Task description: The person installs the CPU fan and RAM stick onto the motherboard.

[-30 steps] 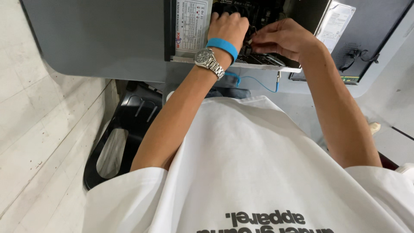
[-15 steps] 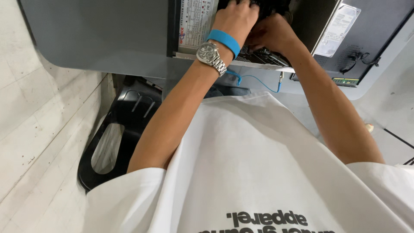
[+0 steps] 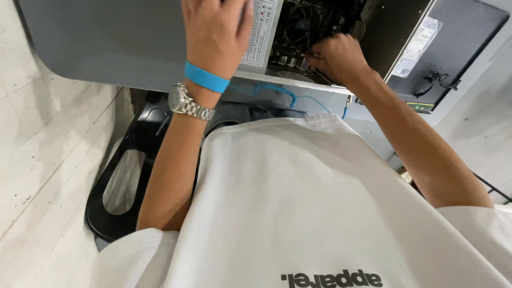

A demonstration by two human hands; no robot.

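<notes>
A grey surface (image 3: 106,48) runs across the top of your view, above pale floorboards (image 3: 37,176) and a black chair base (image 3: 114,213) by your legs. On it lies an open computer case (image 3: 373,32), side panel off, its cooling fan (image 3: 304,26) and board exposed. Your left hand (image 3: 216,29) rests flat, fingers spread wide, over the grey power supply box (image 3: 261,37) at the case's near corner, gripping nothing. Your right hand (image 3: 336,56) is inside the case, fingers pinched narrow at the board's lower edge beside the fan; whether it holds a plug or a wire, I cannot tell, since your knuckles hide it.

A thin blue cable (image 3: 282,93) hangs over the surface edge just under your right wrist. I'd judge it could snag as you pull back. Tugging blind at the board could also bend a connector or nick a finger on the metal frame.
</notes>
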